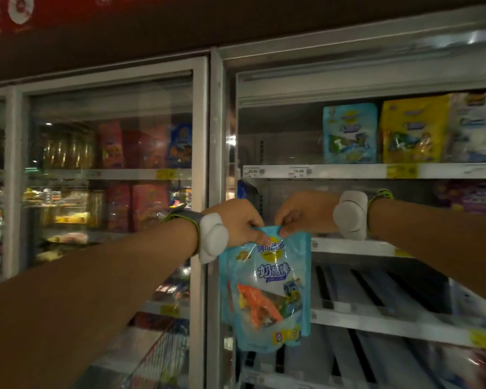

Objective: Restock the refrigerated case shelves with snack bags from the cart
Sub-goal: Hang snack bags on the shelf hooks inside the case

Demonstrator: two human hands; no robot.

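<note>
A light blue snack bag [267, 290] with an orange picture hangs upright in front of the open refrigerated case. My left hand [236, 223] pinches its top edge from the left. My right hand [306, 213] pinches the same edge from the right. Both hands are raised at the height of the second shelf [357, 248], whose front rail runs just behind the bag. Both wrists carry white bands.
The top shelf [348, 171] holds a blue bag [350, 133], a yellow bag [415, 130] and a white one. Bare slatted shelves [376, 296] lie lower right. A door frame post [216, 164] stands left of the bag. The red cart [157, 357] reflects in the closed glass door.
</note>
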